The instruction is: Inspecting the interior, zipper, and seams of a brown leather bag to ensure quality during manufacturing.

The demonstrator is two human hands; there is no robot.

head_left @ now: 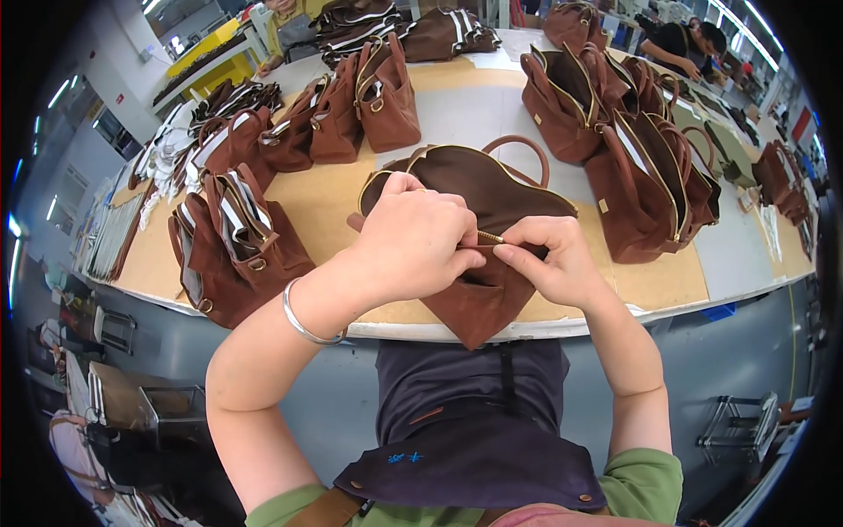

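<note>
A brown handbag [479,307] lies on the table in front of me, its dark lining [457,180] showing through the wide mouth. Across its near edge runs a brass zipper [488,237]. My left hand [417,230] is closed over the left part of that edge, with the fingers bent down into the mouth. At the right, my right hand [551,256] pinches the zippered edge between thumb and fingers. Only a short stretch of zipper shows between the two hands. One rounded handle [522,151] stands up at the bag's far side.
Several finished-looking brown handbags stand at the left [241,241], the back left [386,101] and the right [641,193]. Dark bundles with white strips [448,35] lie at the far edge. The table's near edge [562,329] runs before my waist. Other people work farther back.
</note>
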